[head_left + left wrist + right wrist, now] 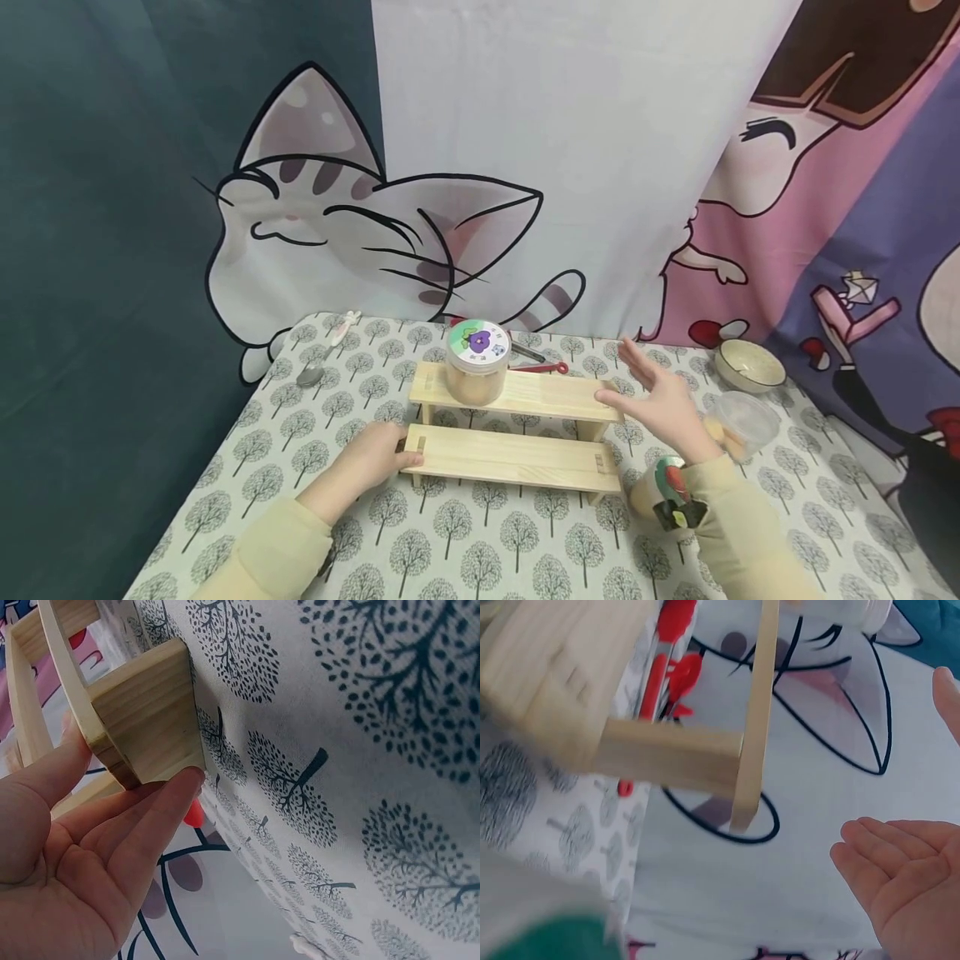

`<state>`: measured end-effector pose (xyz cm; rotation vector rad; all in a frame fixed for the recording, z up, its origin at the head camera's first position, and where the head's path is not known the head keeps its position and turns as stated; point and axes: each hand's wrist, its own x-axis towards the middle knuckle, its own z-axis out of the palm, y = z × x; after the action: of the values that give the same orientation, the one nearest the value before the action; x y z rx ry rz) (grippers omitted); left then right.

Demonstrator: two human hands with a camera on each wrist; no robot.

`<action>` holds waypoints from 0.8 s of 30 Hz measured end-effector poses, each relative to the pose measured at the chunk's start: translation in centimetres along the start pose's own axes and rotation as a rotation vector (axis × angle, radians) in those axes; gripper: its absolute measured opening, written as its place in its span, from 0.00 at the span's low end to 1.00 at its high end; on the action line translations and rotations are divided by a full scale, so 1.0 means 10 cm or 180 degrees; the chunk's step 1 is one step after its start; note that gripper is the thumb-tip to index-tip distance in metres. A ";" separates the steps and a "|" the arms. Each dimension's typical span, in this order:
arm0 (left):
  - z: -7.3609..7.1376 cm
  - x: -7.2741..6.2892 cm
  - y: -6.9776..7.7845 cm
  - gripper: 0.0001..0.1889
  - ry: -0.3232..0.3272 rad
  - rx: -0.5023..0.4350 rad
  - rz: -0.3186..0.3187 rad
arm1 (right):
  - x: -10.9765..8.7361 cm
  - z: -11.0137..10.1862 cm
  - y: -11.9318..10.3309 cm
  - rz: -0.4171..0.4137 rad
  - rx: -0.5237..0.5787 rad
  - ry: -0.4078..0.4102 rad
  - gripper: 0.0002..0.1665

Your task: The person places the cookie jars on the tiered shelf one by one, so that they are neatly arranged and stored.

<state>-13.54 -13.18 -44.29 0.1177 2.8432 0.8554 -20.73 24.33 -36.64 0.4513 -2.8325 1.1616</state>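
A two-tier wooden shelf (510, 460) stands mid-table. My left hand (372, 457) holds the left end of its lower step, thumb over the board and fingers along the end leg (154, 712). On the upper step (551, 392) sits a clear lidded jar (477, 362) with a purple and green label. Near the upper step's right end, my right hand (660, 408) is raised with fingers spread and nothing in it. Below the right wrist lies another jar (660, 486) with a red and green lid, partly hidden by the sleeve.
A bowl (748, 365) and a clear plastic container (742, 423) with pale pieces stand at the right. A spoon (311, 375) lies at the far left. Behind the shelf are red-handled utensils (679, 675). A printed curtain (570, 167) hangs along the table's back edge.
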 end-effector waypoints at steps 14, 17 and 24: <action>-0.02 0.00 0.03 0.15 -0.0006 0.0084 -0.0008 | -0.24 -0.40 0.36 0.0285 -0.0061 0.0070 0.55; -0.01 0.00 0.03 0.15 0.0004 0.0089 0.0012 | -0.29 -0.50 0.44 0.0399 -0.0041 0.0115 0.55; -0.04 0.00 0.05 0.16 -0.0046 0.0082 -0.0038 | -0.38 -0.71 0.54 0.0589 -0.0083 0.0245 0.54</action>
<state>-13.63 -12.97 -43.72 0.1095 2.8390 0.8124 -19.09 33.89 -35.81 0.1417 -2.8679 1.1413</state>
